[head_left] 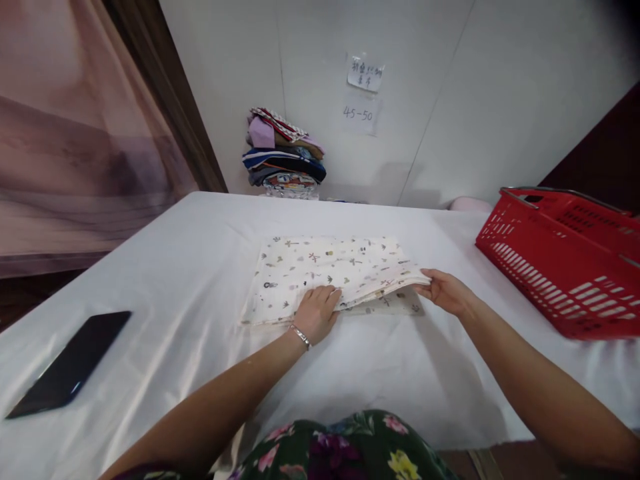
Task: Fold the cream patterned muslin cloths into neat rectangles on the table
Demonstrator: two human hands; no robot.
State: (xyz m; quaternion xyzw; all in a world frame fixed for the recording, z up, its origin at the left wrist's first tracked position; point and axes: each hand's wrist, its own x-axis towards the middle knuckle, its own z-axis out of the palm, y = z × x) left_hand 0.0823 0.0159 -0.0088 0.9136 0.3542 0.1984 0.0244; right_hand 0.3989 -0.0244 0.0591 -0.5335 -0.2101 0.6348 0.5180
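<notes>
A white cloth with small printed figures (320, 267) lies folded flat in the middle of the table. My left hand (316, 312), with a silver bracelet at the wrist, pinches the cloth's near edge, fingers curled over it. My right hand (447, 291) grips the cloth's near right corner and lifts the top layers a little off the bottom layer.
A white sheet covers the table (150, 280). A dark phone (73, 363) lies at the near left. A red plastic basket (565, 260) stands at the right edge. A stack of folded clothes (284, 157) rests against the back wall under two paper notes (364, 93).
</notes>
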